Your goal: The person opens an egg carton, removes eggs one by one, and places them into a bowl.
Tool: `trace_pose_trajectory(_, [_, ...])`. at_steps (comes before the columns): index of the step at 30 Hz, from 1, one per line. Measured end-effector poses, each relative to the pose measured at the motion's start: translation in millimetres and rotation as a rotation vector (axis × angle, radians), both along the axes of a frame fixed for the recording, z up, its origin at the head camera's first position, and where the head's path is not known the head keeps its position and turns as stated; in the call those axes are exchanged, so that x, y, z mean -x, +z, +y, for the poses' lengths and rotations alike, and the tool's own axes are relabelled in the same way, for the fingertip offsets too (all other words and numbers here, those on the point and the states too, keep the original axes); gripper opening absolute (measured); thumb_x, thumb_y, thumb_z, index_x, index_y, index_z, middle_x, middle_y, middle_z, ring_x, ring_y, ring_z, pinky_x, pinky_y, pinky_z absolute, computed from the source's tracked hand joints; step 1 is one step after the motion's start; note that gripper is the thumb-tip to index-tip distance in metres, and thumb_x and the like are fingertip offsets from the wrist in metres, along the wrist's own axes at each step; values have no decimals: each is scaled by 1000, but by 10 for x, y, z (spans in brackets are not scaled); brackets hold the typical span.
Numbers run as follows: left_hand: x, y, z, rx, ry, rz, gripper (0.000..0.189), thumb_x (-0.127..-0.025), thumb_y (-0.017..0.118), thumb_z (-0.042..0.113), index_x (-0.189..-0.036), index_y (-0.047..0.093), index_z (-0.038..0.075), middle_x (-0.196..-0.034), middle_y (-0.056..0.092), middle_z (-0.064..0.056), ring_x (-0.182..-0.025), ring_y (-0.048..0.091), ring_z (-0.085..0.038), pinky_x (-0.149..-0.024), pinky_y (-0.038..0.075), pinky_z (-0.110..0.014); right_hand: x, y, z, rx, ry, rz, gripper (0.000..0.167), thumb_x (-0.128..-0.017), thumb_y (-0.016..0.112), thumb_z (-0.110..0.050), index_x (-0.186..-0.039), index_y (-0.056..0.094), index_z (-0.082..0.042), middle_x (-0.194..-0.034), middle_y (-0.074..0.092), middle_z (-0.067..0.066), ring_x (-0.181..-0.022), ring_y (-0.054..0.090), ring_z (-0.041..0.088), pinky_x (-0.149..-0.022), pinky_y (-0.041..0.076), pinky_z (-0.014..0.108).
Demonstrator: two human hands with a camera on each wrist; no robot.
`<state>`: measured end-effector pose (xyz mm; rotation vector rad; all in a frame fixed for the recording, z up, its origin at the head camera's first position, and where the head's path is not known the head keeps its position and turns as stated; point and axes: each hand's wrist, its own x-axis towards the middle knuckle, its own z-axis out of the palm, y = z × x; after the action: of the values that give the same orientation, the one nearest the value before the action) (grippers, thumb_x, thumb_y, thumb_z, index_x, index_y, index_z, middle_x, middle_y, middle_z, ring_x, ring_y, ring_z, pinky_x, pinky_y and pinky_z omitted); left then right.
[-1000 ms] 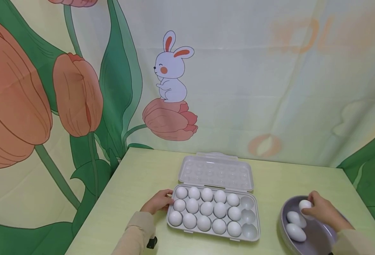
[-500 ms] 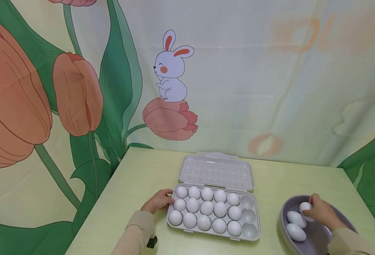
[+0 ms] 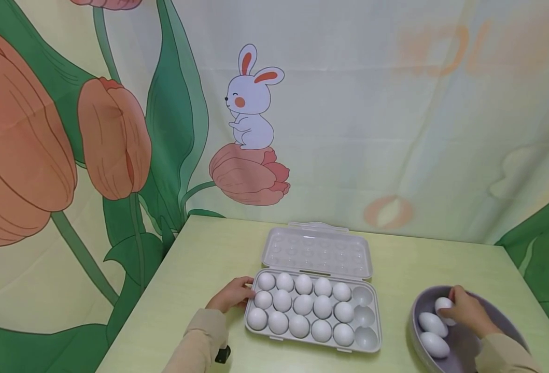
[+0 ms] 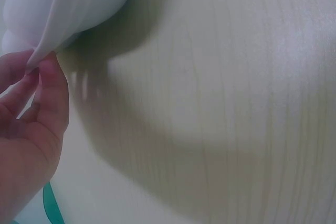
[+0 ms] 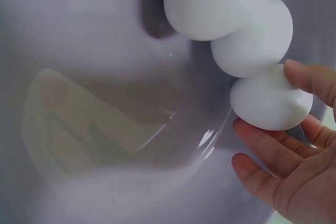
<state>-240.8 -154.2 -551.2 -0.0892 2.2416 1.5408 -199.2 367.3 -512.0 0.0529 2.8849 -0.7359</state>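
In the head view a light grey egg tray (image 3: 311, 344) lies open, its lid (image 3: 318, 251) folded back. White eggs (image 3: 322, 306) fill most cups; the right-hand column of cups (image 3: 364, 316) is bare. My left hand (image 3: 232, 294) pinches the tray's left rim, which the left wrist view shows between thumb and fingers (image 4: 55, 90). At the right, inside a grey-purple bowl (image 3: 416, 344), my right hand (image 3: 470, 311) grips a white egg (image 5: 270, 98) between thumb and fingertips. Two more eggs, a middle one (image 5: 254, 38) and an end one (image 5: 218, 1), lie in a row against it.
The pale wood-grain table (image 3: 209, 243) carries the tray and bowl, with a strip of tabletop between them. Behind it hangs a printed curtain (image 3: 339, 129) with tulips and a rabbit. A black strap piece (image 3: 222, 355) shows by the left sleeve.
My right hand and its egg have shifted slightly left within the bowl, close against the other two eggs, which have moved a little. The left hand and tray stay in place.
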Motion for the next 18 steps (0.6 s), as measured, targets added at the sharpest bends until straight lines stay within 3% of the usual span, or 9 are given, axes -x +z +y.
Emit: trace_pose_trajectory(18, [-1,-3,-12,-7,-11,1,37,-81,51,2,-118,48,-4,-85,56,-13,-69,56,-17,-60,49,-31,-36,-72,-7,32,8,17,38,-70,66,-17,-84,36,2,-70,45,5,-64,44,19,-55,33,28])
